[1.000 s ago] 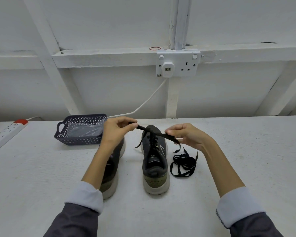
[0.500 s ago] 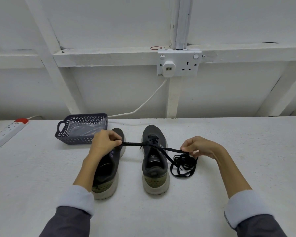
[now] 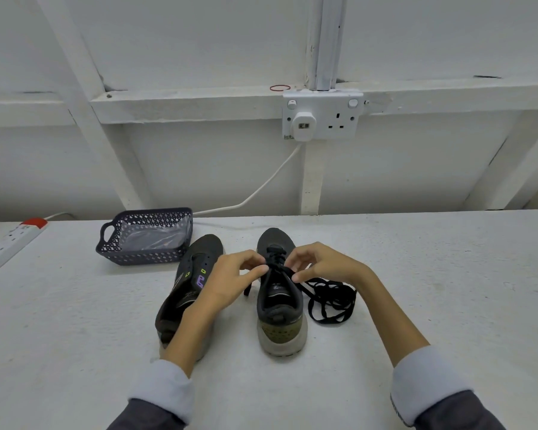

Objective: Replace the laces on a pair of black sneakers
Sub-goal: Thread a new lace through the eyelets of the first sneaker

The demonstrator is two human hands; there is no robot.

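On the white desk [image 3: 75,321], two sneakers stand side by side with their heels towards the person, and both hands meet over the half-laced black mesh sneaker with an olive heel patch [image 3: 280,308], which is on the right. The left hand [image 3: 230,276] and right hand [image 3: 325,265] each pinch the black flat shoelace [image 3: 330,302] with curled fingers at the upper eyelets, its slack piled just right of that shoe. The unlaced second black sneaker [image 3: 190,283] lies under the left forearm, near a dark perforated plastic basket [image 3: 143,256].

Counted on the surface [image 3: 75,336]: two sneakers (left sneaker [image 3: 199,252], right sneaker [image 3: 281,330]), one lace [image 3: 319,287], one basket [image 3: 143,257], one power strip [image 3: 10,240]. Noted on the wall: one double socket [image 3: 339,119], one plug [image 3: 304,125].
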